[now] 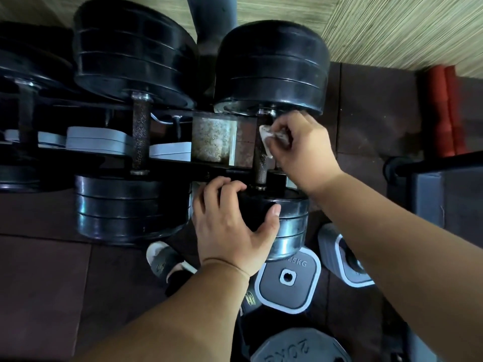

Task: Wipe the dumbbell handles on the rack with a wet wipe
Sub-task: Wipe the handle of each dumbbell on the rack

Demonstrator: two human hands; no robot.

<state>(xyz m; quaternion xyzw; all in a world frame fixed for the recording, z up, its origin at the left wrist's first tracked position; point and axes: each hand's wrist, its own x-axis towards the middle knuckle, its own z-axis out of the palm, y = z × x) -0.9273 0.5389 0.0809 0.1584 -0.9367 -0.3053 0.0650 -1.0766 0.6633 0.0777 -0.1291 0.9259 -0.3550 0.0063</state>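
Two big black dumbbells lie side by side on the rack [214, 167]. On the right dumbbell, the knurled steel handle [260, 163] runs between its far head [271, 66] and its near head [290, 223]. My right hand [300, 147] grips a crumpled white wet wipe [265, 135] against the upper part of this handle. My left hand [230, 220] grips the near head, with fingers curled over its top and thumb along its side. The left dumbbell's handle [140, 137] stands bare.
A third dumbbell [26, 105] sits at the far left. Grey plates [99, 139] are stored under the rack. On the floor lie a 25 kg plate [287, 280], a 20 kg plate [298, 348] and my shoe [163, 259]. Red rollers [441, 108] stand at right.
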